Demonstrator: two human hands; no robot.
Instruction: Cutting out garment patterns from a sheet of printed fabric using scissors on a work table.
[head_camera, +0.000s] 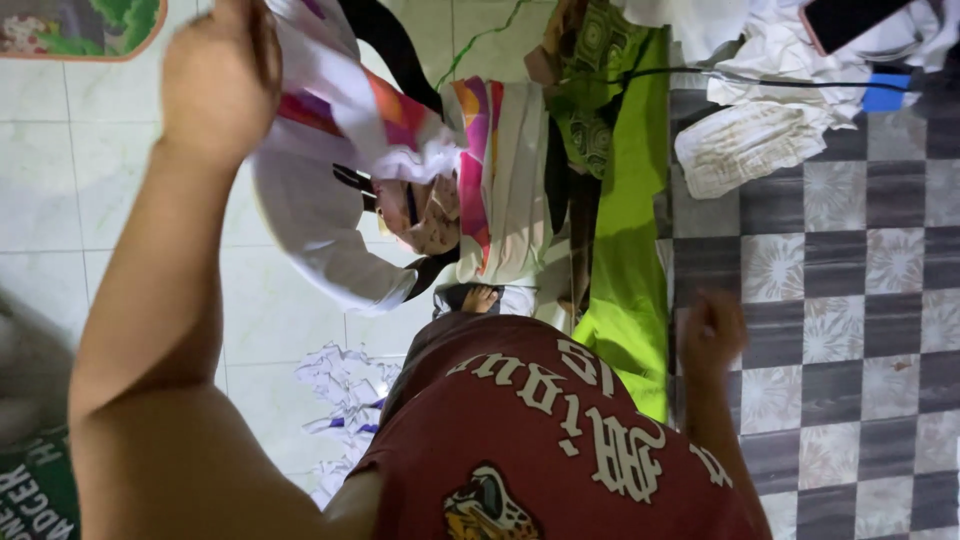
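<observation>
Head view: left hand (222, 80) gripping (tightly) garment (400, 170)

- Even, fairly bright indoor light; no single source shows.
- The lime-green cloth (630, 250) is vividly saturated and brightest toward 1 o'clock.
- The right hand (712, 330) is smeared by motion blur.
- The left hand (220, 80) at 11 o'clock is soft and shaded.
- The edge at 9 o'clock is blurred grey.
- Soft shadow falls on the white floor tiles (60, 180).

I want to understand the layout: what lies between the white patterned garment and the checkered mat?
In the head view, a bright green cloth lies between the white patterned garment and the checkered mat.
</observation>
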